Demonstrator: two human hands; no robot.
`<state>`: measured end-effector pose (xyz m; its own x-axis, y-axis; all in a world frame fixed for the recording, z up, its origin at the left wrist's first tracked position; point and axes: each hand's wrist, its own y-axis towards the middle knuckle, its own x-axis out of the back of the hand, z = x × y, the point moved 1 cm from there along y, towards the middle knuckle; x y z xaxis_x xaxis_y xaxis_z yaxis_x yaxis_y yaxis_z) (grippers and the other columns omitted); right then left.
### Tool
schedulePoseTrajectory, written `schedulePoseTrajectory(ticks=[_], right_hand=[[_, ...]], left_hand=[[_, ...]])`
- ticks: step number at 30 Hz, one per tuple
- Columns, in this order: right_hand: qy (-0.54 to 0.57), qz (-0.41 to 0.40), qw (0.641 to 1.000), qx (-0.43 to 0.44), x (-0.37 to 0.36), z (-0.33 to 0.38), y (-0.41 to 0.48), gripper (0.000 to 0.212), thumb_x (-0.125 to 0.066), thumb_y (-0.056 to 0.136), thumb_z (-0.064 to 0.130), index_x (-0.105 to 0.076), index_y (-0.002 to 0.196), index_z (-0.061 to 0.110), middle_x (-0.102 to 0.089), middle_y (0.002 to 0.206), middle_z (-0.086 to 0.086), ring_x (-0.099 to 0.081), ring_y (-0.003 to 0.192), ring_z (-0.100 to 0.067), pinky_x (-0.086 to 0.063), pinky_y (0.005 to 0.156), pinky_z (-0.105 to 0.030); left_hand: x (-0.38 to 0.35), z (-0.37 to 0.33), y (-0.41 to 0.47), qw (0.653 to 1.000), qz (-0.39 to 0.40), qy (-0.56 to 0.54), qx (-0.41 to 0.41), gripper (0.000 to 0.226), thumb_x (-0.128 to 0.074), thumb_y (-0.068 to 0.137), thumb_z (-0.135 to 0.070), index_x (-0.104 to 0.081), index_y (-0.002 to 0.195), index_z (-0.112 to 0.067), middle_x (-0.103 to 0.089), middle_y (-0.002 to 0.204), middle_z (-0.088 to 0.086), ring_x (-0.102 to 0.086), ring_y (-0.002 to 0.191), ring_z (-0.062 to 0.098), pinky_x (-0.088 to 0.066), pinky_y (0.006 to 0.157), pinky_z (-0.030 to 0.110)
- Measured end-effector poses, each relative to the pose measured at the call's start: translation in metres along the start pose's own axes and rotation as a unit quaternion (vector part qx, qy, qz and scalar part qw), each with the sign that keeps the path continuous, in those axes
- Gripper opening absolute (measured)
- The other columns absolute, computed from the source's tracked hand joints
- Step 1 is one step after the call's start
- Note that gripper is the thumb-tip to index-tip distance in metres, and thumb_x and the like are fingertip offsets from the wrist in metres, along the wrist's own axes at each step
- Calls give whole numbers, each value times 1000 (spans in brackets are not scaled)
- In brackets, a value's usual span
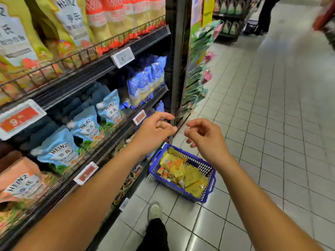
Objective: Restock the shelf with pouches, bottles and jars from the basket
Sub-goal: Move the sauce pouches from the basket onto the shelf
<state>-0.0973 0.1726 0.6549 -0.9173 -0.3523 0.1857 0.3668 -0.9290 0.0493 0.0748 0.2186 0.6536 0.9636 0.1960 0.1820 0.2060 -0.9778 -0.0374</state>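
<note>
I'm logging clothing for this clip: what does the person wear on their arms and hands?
Nothing visible: the left hand and right hand are ungloved, both forearms bare down to the picture's edge, no sleeve, watch, bracelet or ring in view.

The tall yellow plastic pouches (68, 24) at the top left are cut off by the upper edge. In the blue plastic mesh basket (172, 186), yellow foil packets (192, 178) cover most of the small brown containers (169, 175). A blurred red shape (324, 17) in the top right corner cannot be identified.
</note>
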Motion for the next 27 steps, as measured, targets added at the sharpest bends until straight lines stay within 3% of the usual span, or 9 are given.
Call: schedulePoseTrajectory(ticks=[4,10,14,17,21,23,27], right_hand=[[-12,-41,998,-48,19,-33,23,17,-65,92,1,-62,89,17,-63,76,-16,-59,56,-11,-51,54,-21],[-20,-82,991,-103,28,-76,84,14,-64,92,-1,-63,92,13,-60,79,-22,-58,62,-17,-49,53,-18],[-18,-95,984,-151,30,-106,125,12,-63,93,-1,-62,94,11,-59,82,-24,-57,66,-20,-49,51,-15],[-11,-116,975,-188,34,-133,147,10,-64,93,2,-63,96,12,-60,85,-28,-58,66,-17,-51,58,-19],[7,-148,962,-230,41,-174,167,16,-64,93,4,-64,89,19,-66,82,-12,-62,66,-12,-53,62,-25],[15,-157,955,-252,45,-194,173,16,-63,94,4,-64,88,19,-65,75,-4,-61,57,-4,-52,56,-23],[24,-165,942,-293,56,-235,183,13,-61,92,0,-65,90,13,-65,74,-3,-59,54,-4,-51,54,-24]], left_hand=[[-24,24,42,999,42,-12,31,23,-67,92,-8,-61,111,-18,-68,70,-7,-65,69,4,-54,63,20],[-36,57,117,993,71,-20,88,23,-67,91,-7,-61,108,-21,-69,78,0,-63,72,9,-53,64,21],[-35,84,166,988,77,-18,132,24,-67,91,-7,-61,113,-14,-69,82,5,-63,74,14,-55,69,29],[-38,109,197,981,98,-16,166,24,-67,92,-8,-62,115,-13,-68,85,8,-63,75,12,-55,66,23],[-47,145,237,972,124,4,197,20,-70,91,-15,-63,107,-25,-71,85,4,-66,73,5,-55,66,20],[-54,161,255,969,134,16,208,20,-70,90,-17,-63,106,-27,-71,85,4,-67,74,6,-56,67,21],[-72,199,284,957,131,19,259,20,-68,90,-14,-63,107,-24,-69,74,-2,-64,64,5,-56,63,21]])
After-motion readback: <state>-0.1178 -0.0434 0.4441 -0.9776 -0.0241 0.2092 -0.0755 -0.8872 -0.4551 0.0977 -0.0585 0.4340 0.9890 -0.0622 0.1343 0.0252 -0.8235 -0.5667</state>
